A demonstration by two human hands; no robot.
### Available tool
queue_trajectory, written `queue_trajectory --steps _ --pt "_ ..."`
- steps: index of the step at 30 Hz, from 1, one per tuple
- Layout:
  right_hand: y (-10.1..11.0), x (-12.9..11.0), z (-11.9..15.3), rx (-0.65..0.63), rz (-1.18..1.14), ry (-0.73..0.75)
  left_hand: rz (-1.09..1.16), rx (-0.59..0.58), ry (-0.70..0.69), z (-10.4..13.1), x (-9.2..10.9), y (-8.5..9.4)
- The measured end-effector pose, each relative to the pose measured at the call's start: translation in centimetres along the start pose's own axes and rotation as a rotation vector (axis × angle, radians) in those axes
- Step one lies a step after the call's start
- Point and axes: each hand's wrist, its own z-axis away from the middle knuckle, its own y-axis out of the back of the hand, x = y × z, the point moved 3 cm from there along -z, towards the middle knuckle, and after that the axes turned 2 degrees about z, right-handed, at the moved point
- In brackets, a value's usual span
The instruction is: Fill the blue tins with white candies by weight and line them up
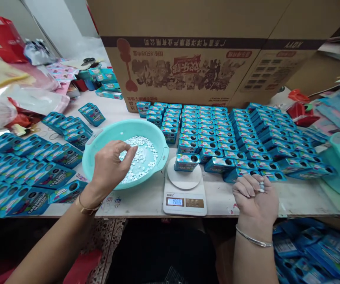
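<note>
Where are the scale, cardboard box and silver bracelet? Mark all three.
Scale (184, 181): head view, bare weighing plate.
Cardboard box (184, 71): head view, printed side.
Silver bracelet (255, 240): head view, front of band.

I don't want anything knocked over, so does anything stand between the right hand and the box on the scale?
Yes, low down: front boxes stand on the table between the right hand and the box on the scale. Above them, nothing visible is in the way.

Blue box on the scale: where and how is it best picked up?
Probably pinch its left and right ends, coming down from the near side: the blue box stands upright on the scale, wider than deep, with other boxes close behind.
</note>
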Motion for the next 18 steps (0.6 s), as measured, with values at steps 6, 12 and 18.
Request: queue_trajectory --steps 6,12,18 --pt "-0.5 0.1 0.4 -0.031 0.060 -0.011 0.269 -0.074 -0.174 1.2 3.5 -2.6" --pt "-0.2 0.5 0.6 -0.025 0.062 -0.017 0.292 -0.206 -0.314 0.9 7.0 -6.0" --pt "0.4 0.9 0.4 -0.041 0.041 -0.034 0.116 -0.319 -0.374 0.2 9.8 -11.0"
